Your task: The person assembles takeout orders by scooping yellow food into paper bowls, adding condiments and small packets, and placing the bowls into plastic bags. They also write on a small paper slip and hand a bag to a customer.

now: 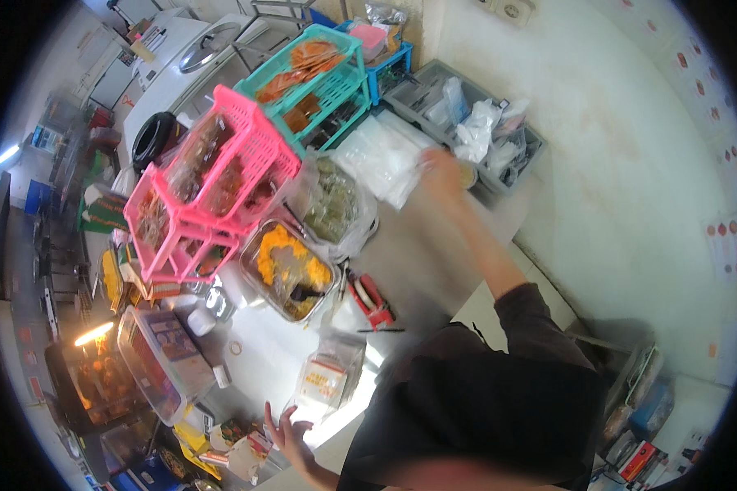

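My right hand (pixel 443 175) reaches forward and is blurred. Its fingers are closed on the edge of a stack of white translucent plastic bags (pixel 381 153) on the steel worktop. Low in the picture, my left hand (pixel 292 437) is raised with fingers apart and holds nothing. It is nearest to a plastic-wrapped stack of printed paper packets (pixel 323 382). Between the hands stand a metal tray (pixel 249 268) of yellow-orange food with a dark-handled utensil in it, and a red tape dispenser (pixel 371 301). A plastic bag of green leafy food (pixel 331 205) lies beside the tray.
Pink stacking baskets (pixel 270 144) and teal ones (pixel 338 38) hold bagged foods. A grey divided bin (pixel 399 95) of bags and cutlery stands by the wall. At left are a clear plastic box (pixel 190 356) and a lit glass-fronted food warmer (pixel 101 380).
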